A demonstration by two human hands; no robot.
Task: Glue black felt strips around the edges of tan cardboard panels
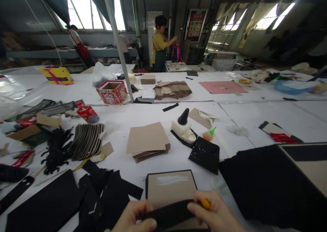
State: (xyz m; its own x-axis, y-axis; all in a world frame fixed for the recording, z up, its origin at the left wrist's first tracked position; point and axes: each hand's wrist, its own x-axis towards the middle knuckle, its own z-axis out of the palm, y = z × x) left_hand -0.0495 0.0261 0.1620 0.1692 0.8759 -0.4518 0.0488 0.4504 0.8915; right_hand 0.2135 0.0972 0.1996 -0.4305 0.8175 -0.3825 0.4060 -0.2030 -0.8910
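Presently, left hand [139,217]: pinching one end of black strip [171,214]
Right hand [213,210]: gripping its other end, plus orange object [205,203]
Black-edged board [170,188]: beneath the strip
Red bottle [87,113], wall poster [196,25]: lettering unreadable

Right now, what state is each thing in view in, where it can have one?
Left hand: closed on the black strip
Right hand: closed on the black strip, also holding an orange thing
Black strip: stretched between both hands
Board: flat, smeared white
Card stack: piled, edges uneven
Red box: open-topped
Red bottle: capped
Pink sheet: flat
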